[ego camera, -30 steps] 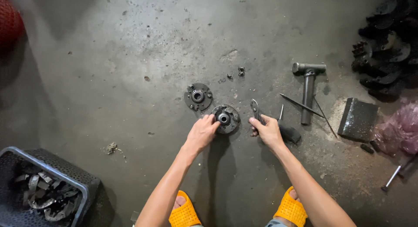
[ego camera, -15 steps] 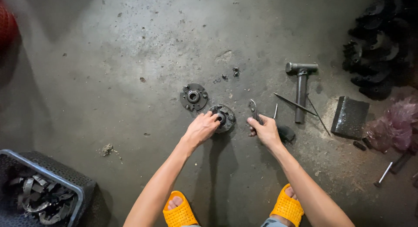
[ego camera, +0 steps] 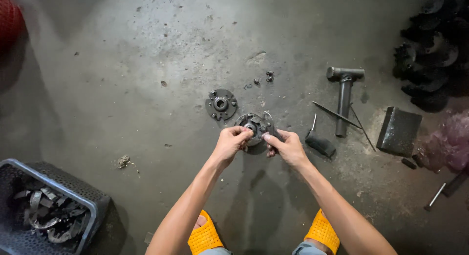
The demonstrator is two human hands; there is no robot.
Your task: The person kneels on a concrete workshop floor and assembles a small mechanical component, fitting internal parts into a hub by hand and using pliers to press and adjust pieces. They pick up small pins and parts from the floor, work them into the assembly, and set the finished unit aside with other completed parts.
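Observation:
A round metal hub (ego camera: 252, 124) lies on the stained concrete floor in front of me. My left hand (ego camera: 232, 142) grips its near left edge with curled fingers. My right hand (ego camera: 287, 148) pinches a small dark tool (ego camera: 272, 134), which looks like pliers, against the hub's right side. A second round flange (ego camera: 221, 104) with a centre hole lies just beyond and left of the hub, apart from both hands.
A T-shaped metal tool (ego camera: 344, 92), thin rods (ego camera: 337, 115), a black-handled tool (ego camera: 320, 144) and a dark block (ego camera: 399, 131) lie right. Black gear-like parts (ego camera: 430, 64) are stacked top right, near a pink bag (ego camera: 449, 142). A crate (ego camera: 73, 195) of metal pieces sits bottom left. Small nuts (ego camera: 268, 77) lie beyond.
My right hand has moved left with its tool, from beside the hub to its right edge. My left hand has stayed on the hub. Both hands now meet over it.

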